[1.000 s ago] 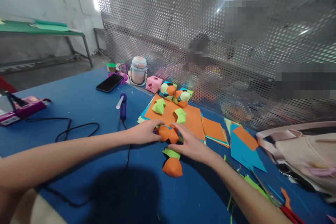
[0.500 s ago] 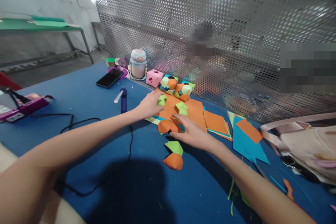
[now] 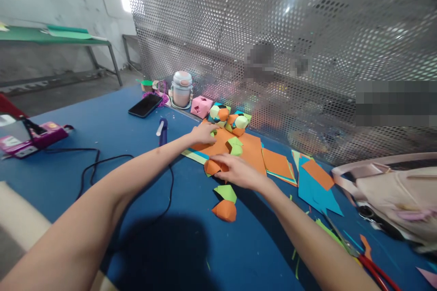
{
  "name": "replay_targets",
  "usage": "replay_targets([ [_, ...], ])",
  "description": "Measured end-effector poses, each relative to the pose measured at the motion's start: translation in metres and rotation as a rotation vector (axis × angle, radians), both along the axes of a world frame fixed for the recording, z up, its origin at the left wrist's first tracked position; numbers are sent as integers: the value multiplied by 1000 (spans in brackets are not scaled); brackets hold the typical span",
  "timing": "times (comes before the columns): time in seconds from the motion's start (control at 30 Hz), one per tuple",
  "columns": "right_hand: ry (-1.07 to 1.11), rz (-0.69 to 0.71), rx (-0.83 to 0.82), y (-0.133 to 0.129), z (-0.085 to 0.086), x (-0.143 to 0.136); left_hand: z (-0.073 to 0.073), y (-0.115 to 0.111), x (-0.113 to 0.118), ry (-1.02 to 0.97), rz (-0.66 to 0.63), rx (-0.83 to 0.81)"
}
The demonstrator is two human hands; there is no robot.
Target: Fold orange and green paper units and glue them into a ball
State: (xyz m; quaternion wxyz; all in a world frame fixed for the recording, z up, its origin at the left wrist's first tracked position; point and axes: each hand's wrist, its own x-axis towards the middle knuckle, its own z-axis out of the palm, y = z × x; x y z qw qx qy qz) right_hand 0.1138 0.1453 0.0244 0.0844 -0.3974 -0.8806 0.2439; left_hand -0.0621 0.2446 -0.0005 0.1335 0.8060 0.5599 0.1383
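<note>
My left hand [image 3: 204, 134] is closed over a small green folded paper piece [image 3: 214, 132], mostly hidden under the fingers, on the orange paper sheets [image 3: 251, 148]. Thumb and fingers of my right hand [image 3: 237, 170] close on the right side of an orange folded paper piece [image 3: 211, 168] at the front edge of the sheets. Between the hands sits another green folded piece [image 3: 235, 146]. Nearer me on the blue table lie a green folded piece [image 3: 227, 193] touching an orange cone-like piece [image 3: 226, 210].
Two multicoloured paper balls [image 3: 219, 114] and a pink paper shape [image 3: 201, 107] stand behind, beside a bottle [image 3: 182, 90]. A blue glue gun [image 3: 163, 132] with a cord lies left. At right are paper stacks [image 3: 279, 164], red-handled scissors [image 3: 370, 266] and a bag [image 3: 399, 191].
My right hand has moved left and its fingers have closed on the orange folded piece. My left hand has come down further over the green piece. The view has shifted slightly.
</note>
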Motion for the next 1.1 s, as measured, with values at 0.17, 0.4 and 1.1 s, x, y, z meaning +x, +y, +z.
replay_targets([
  [0.17, 74, -48, -25, 0, -3, 0, -11, 4, -5, -140, -11, 57],
  [0.4, 231, -177, -93, 4, -12, 6, 3, -15, -13, -455, -33, 27],
  [1.1, 1191, -665, -661, -83, 18, 8, 30, -159, -22, -1713, 88, -913],
])
